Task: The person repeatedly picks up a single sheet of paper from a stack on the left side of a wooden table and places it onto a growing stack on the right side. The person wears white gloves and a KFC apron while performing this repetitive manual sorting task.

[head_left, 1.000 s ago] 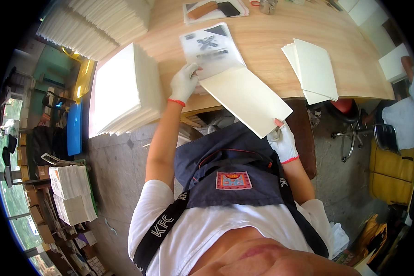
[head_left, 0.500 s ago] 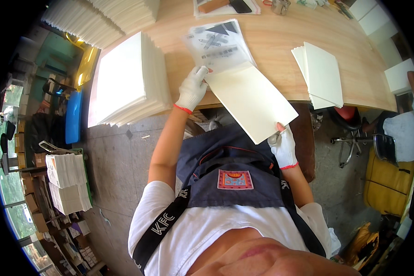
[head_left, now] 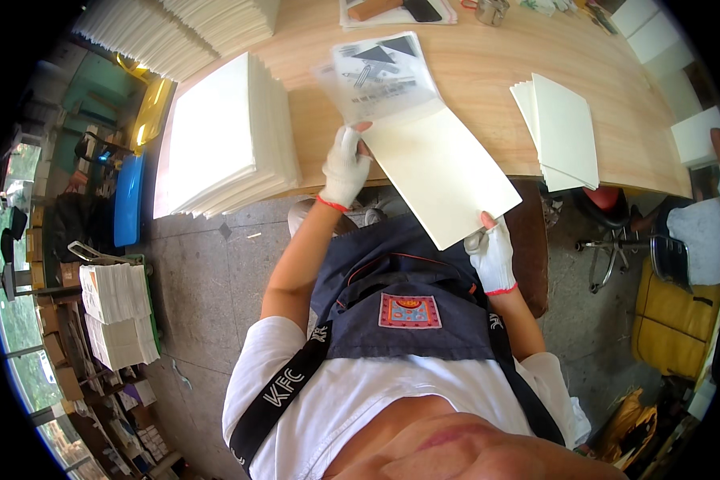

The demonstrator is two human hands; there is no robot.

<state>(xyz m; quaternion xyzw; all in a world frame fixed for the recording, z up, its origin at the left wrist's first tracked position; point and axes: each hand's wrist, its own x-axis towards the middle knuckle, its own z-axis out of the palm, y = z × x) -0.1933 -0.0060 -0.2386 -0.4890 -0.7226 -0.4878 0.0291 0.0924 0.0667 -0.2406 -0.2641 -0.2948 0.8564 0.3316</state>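
Note:
A thin pad of blank cream paper [head_left: 444, 176] lies slanted across the table's front edge, its near end sticking out over my lap. My right hand [head_left: 492, 254], in a white glove with bare fingertips, pinches its near right corner, thumb on top. At its far left edge is my left hand [head_left: 348, 164], gloved alike, fingers curled and thumb against the paper's edge. Translucent sheets printed with dark triangles and pencils [head_left: 380, 72] lie beyond the pad, meeting its far end. I cannot tell whether they are joined to it.
A tall stack of white paper [head_left: 216, 136] stands at left, with more stacks [head_left: 208, 28] behind. Several cream pads [head_left: 564, 132] lie at right. A dark-bladed tool with a brown handle [head_left: 412, 10] and a metal cup [head_left: 490, 11] sit at the far edge.
My left hand has slid slightly right and toward me along the pad's edge, its fingers now more curled. The pad and my right hand have barely moved.

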